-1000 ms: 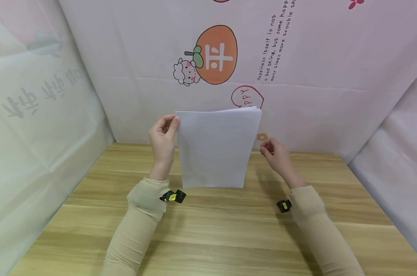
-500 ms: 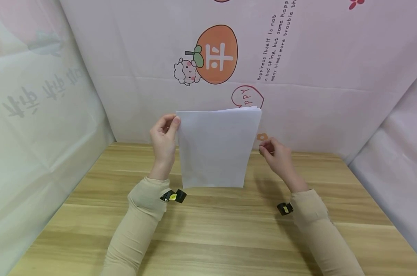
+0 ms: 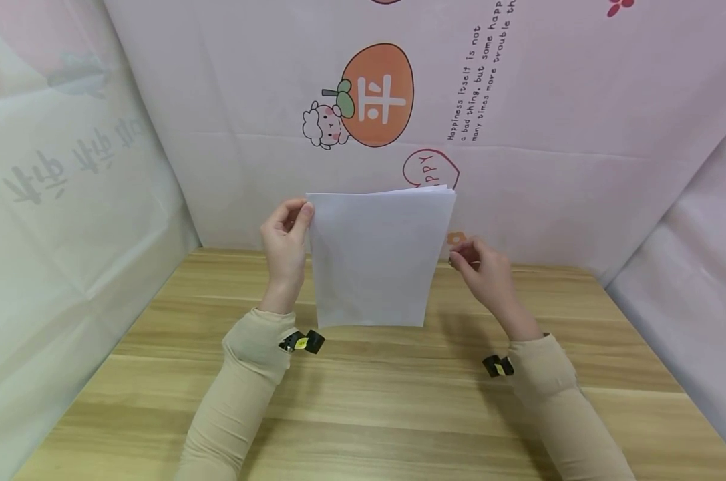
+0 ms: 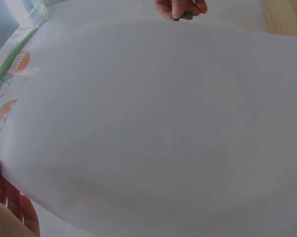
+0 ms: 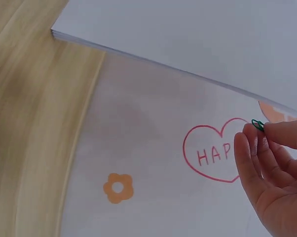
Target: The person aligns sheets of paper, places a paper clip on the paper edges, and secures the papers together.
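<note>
Head view: left hand [image 3: 285, 244] pinches the paper stack [image 3: 371, 260] at its upper left corner, thumb on the near face, fingers behind. Stack is blank white, held roughly upright over the wood-grain table [image 3: 375, 407], sheets slightly fanned at the top right corner. Can't tell if its bottom edge touches the table. Right hand [image 3: 487, 272] is just beside the stack's right edge, with a gap; thumb and index tips together on something too small to read here. Beige sleeves [image 3: 227, 407] on both arms, black wrist camera [image 3: 314, 341] at the left cuff, another at the right. Printed white backdrop [image 3: 555, 87] behind.

Right wrist view: right hand holds a green wire clip [image 5: 257, 125] between thumb and index tip, other fingers loosely bent. Clip is apart from the stack edge above it. Layered sheets show at the stack's corner. Red heart print [image 5: 193, 173] and orange flower print [image 5: 118, 188] on the backdrop.

Left wrist view: stack fills most of the frame, left hand gripping its edge at lower left. Right hand with the green bit at the top, beyond the far edge.
</note>
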The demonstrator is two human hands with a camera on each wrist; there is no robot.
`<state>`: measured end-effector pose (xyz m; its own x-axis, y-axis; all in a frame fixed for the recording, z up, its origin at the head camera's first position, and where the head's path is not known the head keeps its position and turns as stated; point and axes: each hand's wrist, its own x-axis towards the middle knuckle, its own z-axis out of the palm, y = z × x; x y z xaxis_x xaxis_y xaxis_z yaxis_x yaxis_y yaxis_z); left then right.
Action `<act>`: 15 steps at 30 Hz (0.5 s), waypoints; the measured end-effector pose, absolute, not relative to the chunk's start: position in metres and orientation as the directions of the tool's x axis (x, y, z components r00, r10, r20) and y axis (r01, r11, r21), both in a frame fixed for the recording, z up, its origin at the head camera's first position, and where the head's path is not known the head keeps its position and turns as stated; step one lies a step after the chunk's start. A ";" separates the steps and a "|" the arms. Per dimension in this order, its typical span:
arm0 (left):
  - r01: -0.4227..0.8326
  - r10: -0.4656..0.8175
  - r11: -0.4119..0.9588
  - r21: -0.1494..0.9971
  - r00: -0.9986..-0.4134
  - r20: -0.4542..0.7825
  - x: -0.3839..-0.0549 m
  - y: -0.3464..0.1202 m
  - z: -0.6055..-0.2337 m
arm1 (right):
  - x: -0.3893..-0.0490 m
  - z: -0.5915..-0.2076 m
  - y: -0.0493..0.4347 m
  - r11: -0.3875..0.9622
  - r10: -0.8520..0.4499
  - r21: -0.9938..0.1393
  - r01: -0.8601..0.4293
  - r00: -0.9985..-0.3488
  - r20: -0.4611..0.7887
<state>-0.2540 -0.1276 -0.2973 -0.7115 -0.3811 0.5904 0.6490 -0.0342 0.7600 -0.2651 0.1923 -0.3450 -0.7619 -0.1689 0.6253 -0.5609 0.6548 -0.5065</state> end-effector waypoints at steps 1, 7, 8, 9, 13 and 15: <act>0.648 -0.381 -0.034 0.761 -0.712 0.589 -0.254 -0.128 -0.297 | -0.264 -0.344 0.192 0.652 -0.169 -0.505 -0.566 -0.758 0.631; 0.636 -0.383 -0.029 0.771 -0.720 0.579 -0.253 -0.127 -0.297 | -0.258 -0.337 0.186 0.640 -0.168 -0.489 -0.593 -0.729 0.663; 0.634 -0.385 -0.032 0.773 -0.721 0.576 -0.253 -0.127 -0.297 | -0.256 -0.336 0.185 0.640 -0.169 -0.484 -0.596 -0.724 0.668; 0.633 -0.385 -0.032 0.773 -0.722 0.575 -0.253 -0.127 -0.297 | -0.255 -0.334 0.183 0.643 -0.170 -0.479 -0.598 -0.721 0.672; 0.637 -0.386 -0.023 0.770 -0.716 0.581 -0.252 -0.127 -0.297 | -0.250 -0.328 0.178 0.646 -0.183 -0.459 -0.610 -0.707 0.683; 0.643 -0.383 -0.013 0.766 -0.711 0.590 -0.252 -0.127 -0.297 | -0.249 -0.324 0.175 0.637 -0.192 -0.458 -0.620 -0.703 0.685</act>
<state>-0.2519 -0.1265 -0.2969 -0.7110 -0.3827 0.5899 0.6426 -0.0129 0.7661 -0.2486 0.1748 -0.3244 -0.7027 -0.1917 0.6852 -0.6204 0.6366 -0.4581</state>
